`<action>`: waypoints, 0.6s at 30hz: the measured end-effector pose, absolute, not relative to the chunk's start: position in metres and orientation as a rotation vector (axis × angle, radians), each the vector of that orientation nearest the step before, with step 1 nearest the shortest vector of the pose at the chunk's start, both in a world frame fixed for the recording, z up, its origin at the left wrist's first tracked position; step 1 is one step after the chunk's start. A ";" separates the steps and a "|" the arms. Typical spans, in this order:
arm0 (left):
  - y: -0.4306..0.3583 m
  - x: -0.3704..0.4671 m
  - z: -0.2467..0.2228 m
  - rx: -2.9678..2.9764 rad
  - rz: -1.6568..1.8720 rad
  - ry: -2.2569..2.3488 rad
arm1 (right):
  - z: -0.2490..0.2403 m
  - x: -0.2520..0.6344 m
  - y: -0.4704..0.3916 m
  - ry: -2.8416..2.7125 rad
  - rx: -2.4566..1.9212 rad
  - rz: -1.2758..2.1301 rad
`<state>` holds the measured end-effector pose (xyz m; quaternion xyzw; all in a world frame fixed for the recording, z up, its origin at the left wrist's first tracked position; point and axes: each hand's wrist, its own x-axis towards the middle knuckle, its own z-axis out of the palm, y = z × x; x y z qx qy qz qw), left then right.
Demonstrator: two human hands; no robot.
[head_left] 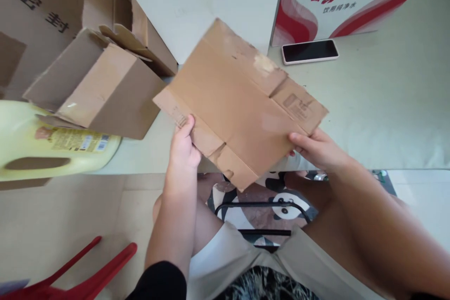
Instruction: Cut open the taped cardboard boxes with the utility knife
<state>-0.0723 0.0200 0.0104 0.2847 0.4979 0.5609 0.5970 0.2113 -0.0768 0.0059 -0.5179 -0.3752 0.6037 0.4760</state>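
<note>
A flattened brown cardboard box (pixel 232 98) is held up at a slant before me, over the front edge of the pale surface. Creases, torn edges and small printed marks show on its flaps. My left hand (pixel 186 145) grips its lower left edge, thumb on top. At the lower right edge, my right hand (pixel 316 147) pinches the cardboard, also with the thumb on top. The fingers beneath are mostly hidden by the cardboard.
An opened small carton (pixel 123 93) stands at left beside a yellow jug (pixel 80 150) and larger cartons (pixel 38 9). A phone (pixel 310 51) lies near a red-and-white box (pixel 337 0). A red plastic piece (pixel 101 274) is low left; a panda mat (pixel 284 208) lies below.
</note>
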 end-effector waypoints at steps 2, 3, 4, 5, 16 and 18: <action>0.016 -0.067 0.014 0.670 1.311 1.193 | 0.004 0.208 -0.080 -0.871 -1.334 1.478; 0.015 -0.066 0.017 0.671 1.326 1.186 | 0.004 0.207 -0.080 -0.820 -1.332 1.461; 0.013 -0.066 0.021 0.663 1.338 1.167 | 0.004 0.208 -0.080 -0.770 -1.307 1.440; 0.013 -0.067 0.024 0.649 1.340 1.145 | 0.004 0.209 -0.079 -0.730 -1.270 1.407; 0.013 -0.072 0.041 0.666 1.196 1.146 | 0.009 0.218 -0.077 -0.629 -1.281 1.100; 0.011 -0.070 0.044 0.699 1.188 1.171 | 0.016 0.229 -0.082 -0.506 -1.280 0.950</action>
